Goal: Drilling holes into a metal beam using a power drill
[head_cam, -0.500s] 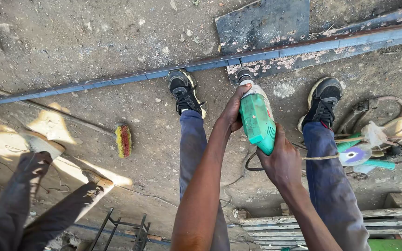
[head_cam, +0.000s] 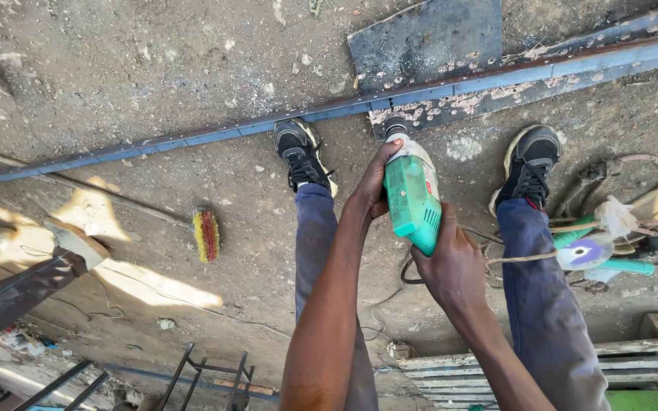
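Both hands grip a green electric drill (head_cam: 413,196), pointed nose-down at the ground between the person's feet. Left hand (head_cam: 375,181) is wrapped around the front of the tool near its grey nose, fingers closed on the housing, seemingly to steady and press it. Right hand (head_cam: 455,266) is closed around the rear end of the body, where the cord leaves, likely to bear down from behind.

That drill has a bright green plastic casing with cooling slots near the back and a pale grey metal front; its tip meets a long blue-painted steel strip (head_cam: 436,93) that lies on the dirt and runs diagonally across the view. Rust-coloured spatter and bare patches mark the strip close to the tip. A dark flat steel plate (head_cam: 424,34) lies just beyond it.

Black trainers stand either side of the tool, legs in blue trousers. To the right lies an angle grinder (head_cam: 595,251) with a teal handle among tangled cable. A red and yellow brush (head_cam: 206,234) lies on the ground to the left. Another person's leg (head_cam: 17,293) and shoe enter at far left.
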